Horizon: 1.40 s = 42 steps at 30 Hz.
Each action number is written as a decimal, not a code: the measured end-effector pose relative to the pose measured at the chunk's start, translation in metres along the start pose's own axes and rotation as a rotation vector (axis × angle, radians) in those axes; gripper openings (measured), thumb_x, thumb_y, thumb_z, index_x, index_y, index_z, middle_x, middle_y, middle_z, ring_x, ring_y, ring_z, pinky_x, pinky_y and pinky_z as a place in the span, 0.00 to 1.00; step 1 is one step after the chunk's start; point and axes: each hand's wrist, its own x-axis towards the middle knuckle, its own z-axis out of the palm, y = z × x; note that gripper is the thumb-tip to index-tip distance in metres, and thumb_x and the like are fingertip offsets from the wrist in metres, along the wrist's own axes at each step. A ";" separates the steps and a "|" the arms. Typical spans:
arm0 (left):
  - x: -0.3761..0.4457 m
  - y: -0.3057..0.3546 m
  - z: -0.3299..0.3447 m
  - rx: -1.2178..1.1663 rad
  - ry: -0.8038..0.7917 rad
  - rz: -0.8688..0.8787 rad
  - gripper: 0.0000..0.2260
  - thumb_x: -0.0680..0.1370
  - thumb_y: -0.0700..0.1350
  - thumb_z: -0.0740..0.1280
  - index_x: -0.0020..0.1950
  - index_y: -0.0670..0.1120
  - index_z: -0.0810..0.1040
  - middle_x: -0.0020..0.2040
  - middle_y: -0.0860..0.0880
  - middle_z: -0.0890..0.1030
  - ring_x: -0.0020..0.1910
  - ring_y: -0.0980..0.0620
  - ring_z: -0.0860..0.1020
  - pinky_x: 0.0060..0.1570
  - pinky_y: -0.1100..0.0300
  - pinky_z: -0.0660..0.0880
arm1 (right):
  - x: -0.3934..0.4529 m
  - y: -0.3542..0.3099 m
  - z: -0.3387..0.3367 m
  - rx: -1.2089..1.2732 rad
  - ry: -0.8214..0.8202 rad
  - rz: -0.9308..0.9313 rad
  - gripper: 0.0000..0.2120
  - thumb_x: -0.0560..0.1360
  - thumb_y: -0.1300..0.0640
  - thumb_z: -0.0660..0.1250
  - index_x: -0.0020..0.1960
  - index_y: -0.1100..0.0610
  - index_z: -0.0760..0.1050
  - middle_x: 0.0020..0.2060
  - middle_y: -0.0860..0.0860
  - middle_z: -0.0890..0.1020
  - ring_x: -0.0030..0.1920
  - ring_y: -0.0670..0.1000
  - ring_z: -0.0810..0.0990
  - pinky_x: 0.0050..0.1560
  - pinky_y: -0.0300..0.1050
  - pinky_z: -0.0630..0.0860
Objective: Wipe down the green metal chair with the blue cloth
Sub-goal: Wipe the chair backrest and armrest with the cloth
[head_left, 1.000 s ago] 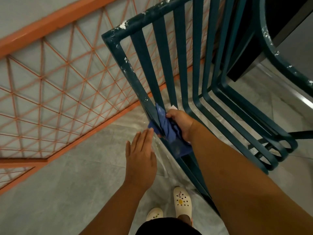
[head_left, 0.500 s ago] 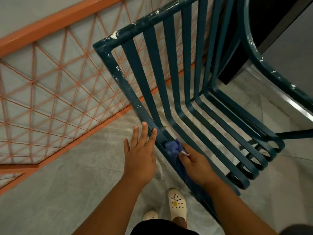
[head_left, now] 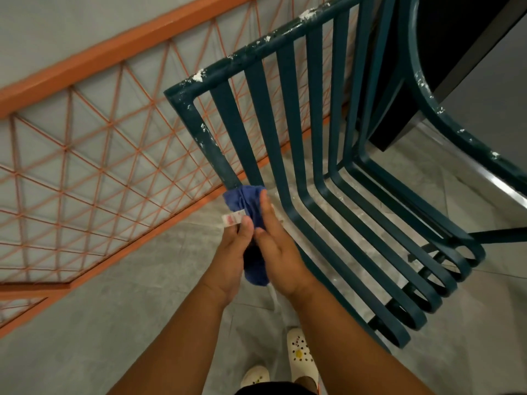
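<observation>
The green metal chair (head_left: 206, 132) stands tilted in front of me, its slatted back at upper centre and its seat slats curving down to the right. White specks dot its top rail and left post. The blue cloth (head_left: 247, 198) is wrapped round the lower end of the left post, a white tag sticking out on its left. My left hand (head_left: 229, 256) grips the cloth from the left, thumb by the tag. From the right, my right hand (head_left: 281, 253) holds it with the thumb over the cloth and the fingers straight along it.
An orange lattice railing (head_left: 85, 172) runs diagonally across the left, close behind the chair back. A dark table top (head_left: 462, 52) overhangs the chair at upper right. Grey tiled floor (head_left: 99, 323) lies below, with my white shoes (head_left: 301, 356) at the bottom.
My left hand, open in the air before, has come onto the cloth. My right hand slid down the left post and back up. The view has shifted, and the chair now sits further right.
</observation>
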 end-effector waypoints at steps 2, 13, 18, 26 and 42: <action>0.009 0.005 -0.005 0.162 0.131 -0.016 0.18 0.76 0.52 0.68 0.65 0.52 0.73 0.57 0.53 0.81 0.58 0.52 0.79 0.60 0.51 0.75 | -0.003 0.007 -0.010 0.031 0.149 -0.016 0.25 0.81 0.51 0.51 0.76 0.43 0.51 0.75 0.41 0.58 0.73 0.38 0.56 0.75 0.48 0.57; 0.031 -0.003 0.002 1.142 0.690 0.489 0.05 0.72 0.43 0.71 0.43 0.47 0.75 0.49 0.46 0.72 0.47 0.48 0.70 0.42 0.55 0.71 | -0.007 0.056 -0.011 -1.114 0.184 -0.016 0.24 0.79 0.45 0.55 0.72 0.53 0.62 0.50 0.51 0.82 0.50 0.53 0.79 0.54 0.54 0.72; 0.035 -0.028 0.018 1.010 0.532 0.369 0.14 0.76 0.53 0.65 0.60 0.52 0.73 0.57 0.48 0.66 0.53 0.51 0.69 0.49 0.60 0.74 | -0.009 0.054 -0.019 -1.106 0.054 -0.002 0.25 0.80 0.41 0.50 0.74 0.50 0.54 0.56 0.47 0.79 0.55 0.50 0.75 0.61 0.52 0.66; 0.059 -0.002 0.009 0.914 0.650 0.563 0.16 0.76 0.46 0.70 0.62 0.44 0.74 0.57 0.43 0.67 0.51 0.54 0.69 0.48 0.64 0.75 | -0.008 0.052 -0.017 -1.109 0.032 0.084 0.26 0.81 0.42 0.43 0.76 0.51 0.49 0.58 0.51 0.77 0.58 0.53 0.74 0.66 0.53 0.65; 0.066 0.008 -0.010 0.804 0.667 0.656 0.14 0.72 0.43 0.75 0.43 0.42 0.70 0.49 0.48 0.65 0.41 0.53 0.69 0.45 0.78 0.68 | 0.037 0.048 -0.003 -1.024 0.158 -0.108 0.21 0.78 0.42 0.49 0.60 0.55 0.69 0.42 0.51 0.80 0.41 0.54 0.78 0.48 0.53 0.72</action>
